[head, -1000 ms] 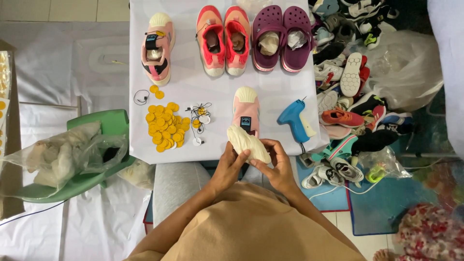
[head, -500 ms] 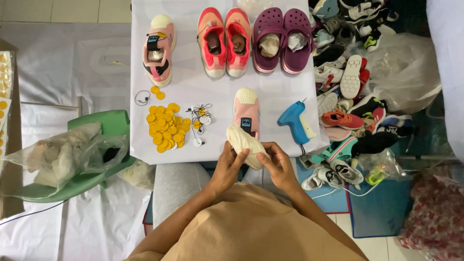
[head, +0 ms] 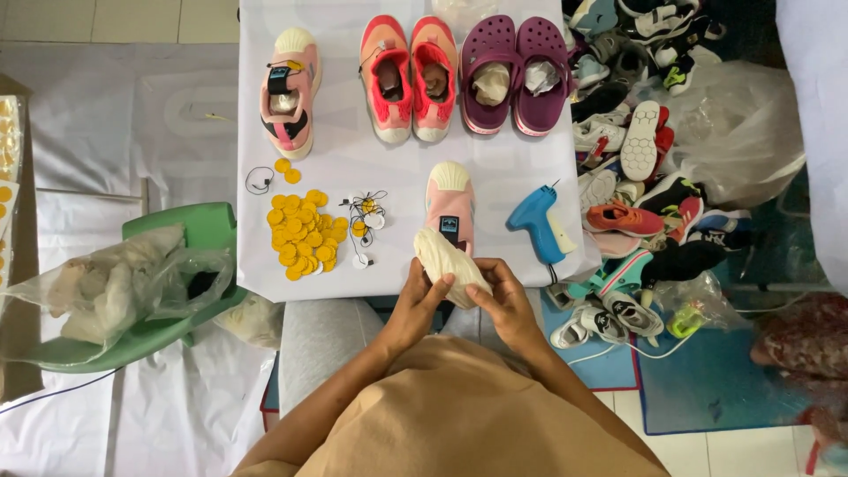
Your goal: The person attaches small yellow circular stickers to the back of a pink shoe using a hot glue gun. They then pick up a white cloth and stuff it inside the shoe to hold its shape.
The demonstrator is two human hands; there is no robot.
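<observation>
both hands hold a cream paper wad beside the pink shoe.

Floor: pale tiles under white sheeting | table: white-covered | left: green plastic chair | right: blue mat, even daylight

Purple clogs — yellow discs

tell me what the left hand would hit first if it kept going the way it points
Probably the pink shoe just beyond the pale paper wad that the left hand grips; depth is hard to judge.
</observation>
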